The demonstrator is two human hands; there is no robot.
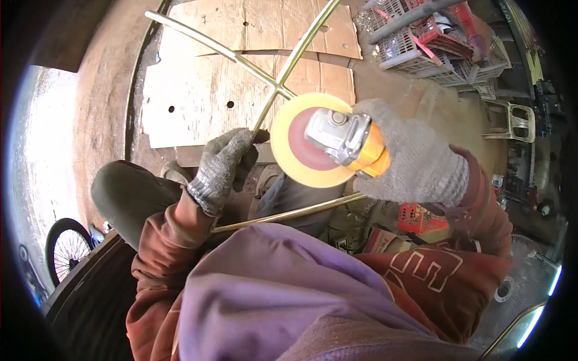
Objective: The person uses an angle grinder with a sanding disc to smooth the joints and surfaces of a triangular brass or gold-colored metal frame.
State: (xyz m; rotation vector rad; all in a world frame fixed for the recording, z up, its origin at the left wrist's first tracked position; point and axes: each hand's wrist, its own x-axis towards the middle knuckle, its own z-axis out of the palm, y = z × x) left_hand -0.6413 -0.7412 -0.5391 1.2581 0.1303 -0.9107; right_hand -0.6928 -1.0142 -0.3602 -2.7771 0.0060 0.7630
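Observation:
My left hand (223, 165), in a grey knit glove, is closed round one rod of a brass-coloured metal frame (211, 43). Its thin rods cross just beyond the hand, and a lower bar runs near my lap. My right hand (415, 153), gloved the same way, grips an angle grinder (372, 155) with a yellow body and silver head. A round yellow disc (284, 129) with a reddish centre is fitted to the grinder. The disc lies beside the rods, close to the crossing; whether it touches them I cannot tell.
Flattened cardboard (198, 84) covers the floor ahead. Grey crates (397, 51) and a red crate (442, 39) stand at the far right, near a pale plastic stool (490, 120). A red basket (421, 219) is by my right arm. At the left is a bicycle wheel (51, 253).

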